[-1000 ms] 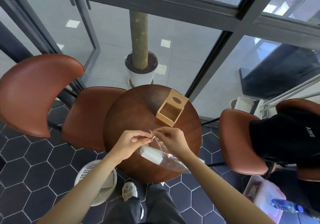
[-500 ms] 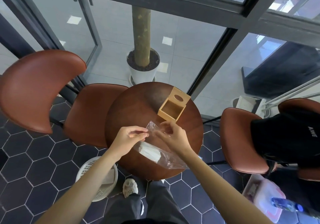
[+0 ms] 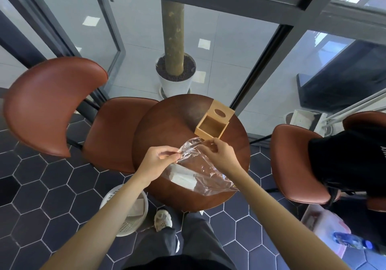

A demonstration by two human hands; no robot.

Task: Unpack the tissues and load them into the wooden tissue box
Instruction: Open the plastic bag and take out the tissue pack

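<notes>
A clear plastic bag lies on the round wooden table, with a white stack of tissues inside it near the front edge. My left hand pinches the left side of the bag's mouth. My right hand grips the right side, and the mouth is spread between them. Just beyond my right hand, the wooden tissue box lies on its side, its open side facing up and the panel with the oval slot at the far end.
Brown chairs stand left and right of the table. A white basket sits on the floor under my left forearm. A potted tree stands beyond the table by glass panels. A pink bin is at lower right.
My hands have moved apart, pulling the bag's mouth open. The plastic now stretches wider between my fingers, and the tissues stay inside the bag.
</notes>
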